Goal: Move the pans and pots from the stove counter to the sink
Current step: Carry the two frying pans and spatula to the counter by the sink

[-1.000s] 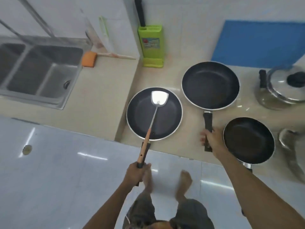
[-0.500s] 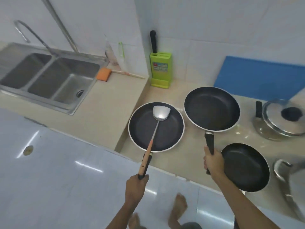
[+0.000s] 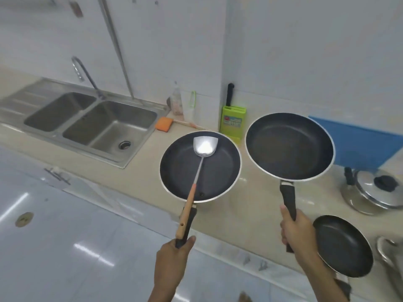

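Observation:
My left hand (image 3: 172, 256) grips the black handle of a black frying pan (image 3: 218, 168), held above the counter. A metal spatula (image 3: 201, 149) with a wooden handle lies in that pan, its handle over the pan's handle. My right hand (image 3: 298, 231) grips the handle of a larger black frying pan (image 3: 290, 146), lifted off the counter. A smaller black pan (image 3: 343, 246) rests on the counter beside my right wrist. A steel pot with a lid (image 3: 375, 192) stands at the right. The double steel sink (image 3: 91, 123) is at the left.
An orange sponge (image 3: 163, 124) lies by the sink's right rim. A green knife block (image 3: 232, 123) stands against the wall corner. A blue board (image 3: 362, 144) leans at the back right. Another steel vessel (image 3: 390, 251) shows at the right edge. The faucet (image 3: 84, 73) arches over the sink.
Both pans have risen off the counter in my hands. The view has tilted up and the sink now appears closer.

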`<state>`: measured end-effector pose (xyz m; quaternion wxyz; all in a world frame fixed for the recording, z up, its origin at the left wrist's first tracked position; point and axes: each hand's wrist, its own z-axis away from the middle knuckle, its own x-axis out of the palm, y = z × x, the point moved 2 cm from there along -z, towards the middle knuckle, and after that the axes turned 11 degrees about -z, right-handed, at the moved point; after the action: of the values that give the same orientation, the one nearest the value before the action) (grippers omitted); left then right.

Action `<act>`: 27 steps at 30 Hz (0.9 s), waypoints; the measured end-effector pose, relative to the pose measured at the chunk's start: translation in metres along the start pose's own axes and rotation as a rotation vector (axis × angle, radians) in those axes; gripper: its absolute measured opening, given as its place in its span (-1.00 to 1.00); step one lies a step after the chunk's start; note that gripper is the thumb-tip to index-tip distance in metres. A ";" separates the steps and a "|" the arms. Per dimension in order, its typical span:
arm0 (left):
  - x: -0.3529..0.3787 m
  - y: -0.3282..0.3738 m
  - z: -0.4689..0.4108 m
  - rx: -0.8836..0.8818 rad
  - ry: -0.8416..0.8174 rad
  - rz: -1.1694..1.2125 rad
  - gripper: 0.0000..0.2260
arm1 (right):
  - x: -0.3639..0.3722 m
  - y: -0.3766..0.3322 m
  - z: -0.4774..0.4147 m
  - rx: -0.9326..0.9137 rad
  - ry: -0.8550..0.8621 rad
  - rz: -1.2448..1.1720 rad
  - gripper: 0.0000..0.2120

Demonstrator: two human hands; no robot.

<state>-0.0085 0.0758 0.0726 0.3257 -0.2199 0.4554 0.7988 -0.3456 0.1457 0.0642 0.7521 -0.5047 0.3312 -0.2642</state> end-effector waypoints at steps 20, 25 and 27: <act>-0.379 -0.220 -0.114 -0.272 0.504 0.242 -0.57 | 0.453 -0.127 0.207 -0.162 -0.572 0.071 -0.79; -0.478 -0.279 -0.183 -0.370 0.591 0.285 -0.55 | 0.603 -0.153 0.231 -0.174 -0.691 0.098 -0.83; -0.521 -0.305 -0.219 -0.416 0.640 0.323 -0.54 | 0.672 -0.161 0.236 -0.163 -0.732 0.110 -0.79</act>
<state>0.5833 -0.1675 0.1253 -0.0133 -0.4439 0.3914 0.8060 0.2554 -0.2648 0.1227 0.7911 -0.6054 0.0871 0.0015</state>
